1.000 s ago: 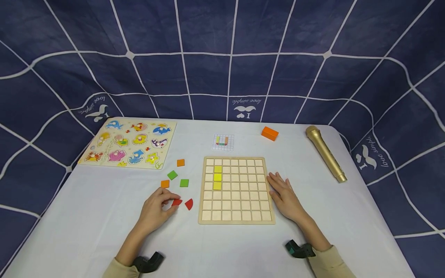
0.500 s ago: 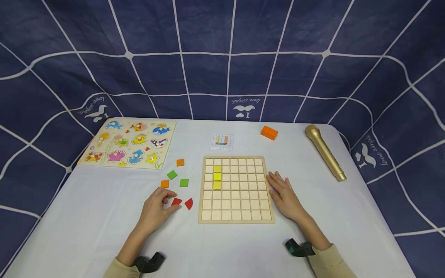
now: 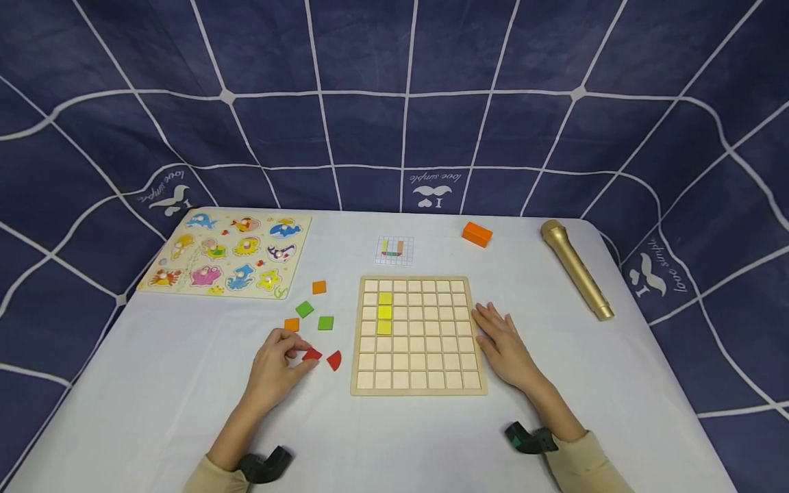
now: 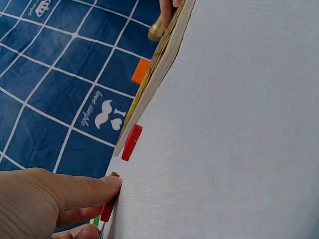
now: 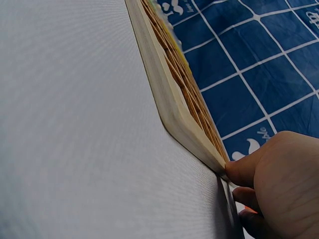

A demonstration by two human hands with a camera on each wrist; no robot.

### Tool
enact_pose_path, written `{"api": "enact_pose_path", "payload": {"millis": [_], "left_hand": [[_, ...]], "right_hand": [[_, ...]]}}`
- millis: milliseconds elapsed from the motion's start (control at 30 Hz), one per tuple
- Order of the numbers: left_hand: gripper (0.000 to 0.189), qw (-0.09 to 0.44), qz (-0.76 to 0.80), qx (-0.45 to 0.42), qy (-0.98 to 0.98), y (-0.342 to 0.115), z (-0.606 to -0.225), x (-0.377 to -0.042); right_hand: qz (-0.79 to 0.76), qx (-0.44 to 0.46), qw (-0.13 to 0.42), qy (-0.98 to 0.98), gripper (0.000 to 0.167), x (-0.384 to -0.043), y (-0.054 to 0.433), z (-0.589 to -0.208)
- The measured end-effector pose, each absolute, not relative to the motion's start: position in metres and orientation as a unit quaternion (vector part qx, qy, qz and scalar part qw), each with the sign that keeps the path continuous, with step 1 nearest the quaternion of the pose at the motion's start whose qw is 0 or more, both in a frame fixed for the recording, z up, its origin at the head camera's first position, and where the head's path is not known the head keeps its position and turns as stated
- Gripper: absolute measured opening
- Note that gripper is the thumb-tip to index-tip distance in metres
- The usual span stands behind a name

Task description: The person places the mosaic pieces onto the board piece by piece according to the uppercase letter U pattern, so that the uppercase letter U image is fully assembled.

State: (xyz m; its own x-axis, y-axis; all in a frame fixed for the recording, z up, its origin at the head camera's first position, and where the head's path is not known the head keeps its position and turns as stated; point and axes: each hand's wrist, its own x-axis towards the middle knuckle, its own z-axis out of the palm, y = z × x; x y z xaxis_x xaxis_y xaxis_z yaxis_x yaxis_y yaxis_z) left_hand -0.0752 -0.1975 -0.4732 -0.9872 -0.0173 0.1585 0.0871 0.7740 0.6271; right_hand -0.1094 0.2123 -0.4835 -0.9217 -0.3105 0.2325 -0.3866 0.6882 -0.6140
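Note:
My left hand (image 3: 275,366) pinches a red fan-shaped tile (image 3: 312,354) at its edges between thumb and fingers, low over the white table. In the left wrist view the thumb partly covers this tile (image 4: 107,211). A second red fan-shaped tile (image 3: 334,360) lies just to its right. The wooden grid board (image 3: 420,392) sits in the middle, with three yellow square tiles (image 3: 385,313) in one column near its left side. My right hand (image 3: 508,352) lies with its fingers extended against the board's right edge; its thumb touches that edge in the right wrist view.
Two green tiles (image 3: 325,323) and two orange tiles (image 3: 318,287) lie beyond the left hand. A sea-animal puzzle board (image 3: 231,257) is at the back left. A small pattern card (image 3: 394,251), an orange block (image 3: 477,234) and a gold microphone (image 3: 576,270) are farther back.
The left fingertips loosened around the red tile half a second ago and have come together on it again. The right hand stays at the board's edge.

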Motion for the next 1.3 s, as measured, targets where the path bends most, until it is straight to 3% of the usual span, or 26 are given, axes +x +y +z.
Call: {"api": "enact_pose_path", "payload": {"millis": [467, 800, 1300], "left_hand": [[0.024, 0.077, -0.343, -0.105, -0.930, -0.186, -0.445, -0.092], [0.021, -0.008, -0.350, -0.217, -0.911, -0.133, -0.438, -0.116], [0.018, -0.049, -0.307, -0.260, -0.914, -0.103, -0.449, -0.134]], "right_hand": [[0.347, 0.192, 0.064, -0.916, 0.047, -0.109, 0.214, -0.485], [0.344, 0.192, 0.063, -0.917, 0.047, -0.109, 0.213, -0.484], [0.343, 0.186, 0.057, -0.919, 0.047, -0.110, 0.212, -0.484]]}}
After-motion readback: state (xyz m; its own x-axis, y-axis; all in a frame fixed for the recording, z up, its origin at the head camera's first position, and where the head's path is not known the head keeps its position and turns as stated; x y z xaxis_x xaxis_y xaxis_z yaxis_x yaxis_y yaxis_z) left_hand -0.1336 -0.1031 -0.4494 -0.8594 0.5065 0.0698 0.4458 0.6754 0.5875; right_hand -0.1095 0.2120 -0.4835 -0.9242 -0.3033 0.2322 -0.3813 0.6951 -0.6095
